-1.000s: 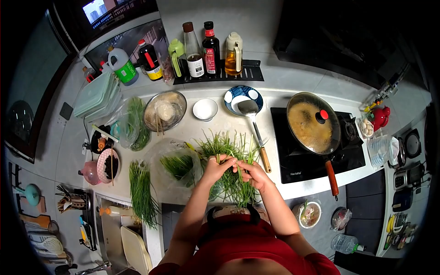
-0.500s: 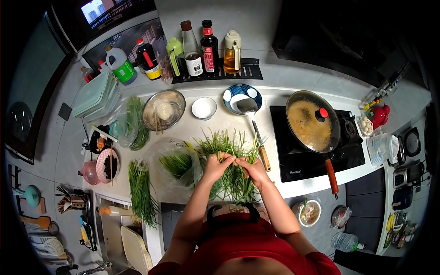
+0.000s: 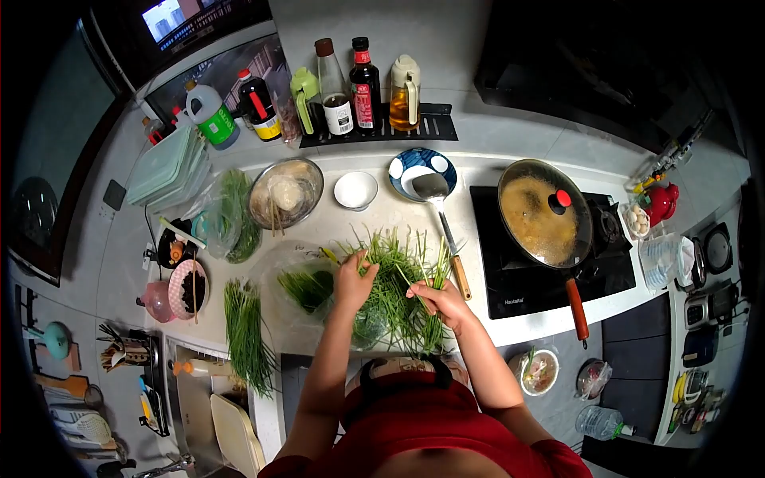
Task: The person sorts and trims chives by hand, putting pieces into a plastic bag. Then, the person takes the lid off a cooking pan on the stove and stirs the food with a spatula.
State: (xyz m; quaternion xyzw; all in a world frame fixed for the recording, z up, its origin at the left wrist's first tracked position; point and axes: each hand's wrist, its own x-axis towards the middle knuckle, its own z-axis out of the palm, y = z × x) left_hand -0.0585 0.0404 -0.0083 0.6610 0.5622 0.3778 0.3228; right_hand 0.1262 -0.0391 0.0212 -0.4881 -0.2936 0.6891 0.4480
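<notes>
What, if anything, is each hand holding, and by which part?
The bare right hand holds slender green stalks with lengths showing above its grip; the gripped part itself is hidden. Whether the bare left hand holds anything is unclear.

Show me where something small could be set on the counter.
A bare patch of white counter lies between the small round white bowl and the loose green stalks; another strip separates the pink round bowl from the long green bundle. It is crowded around the right hand and left hand, with stalks and, leftward, a clear plastic bag.
</notes>
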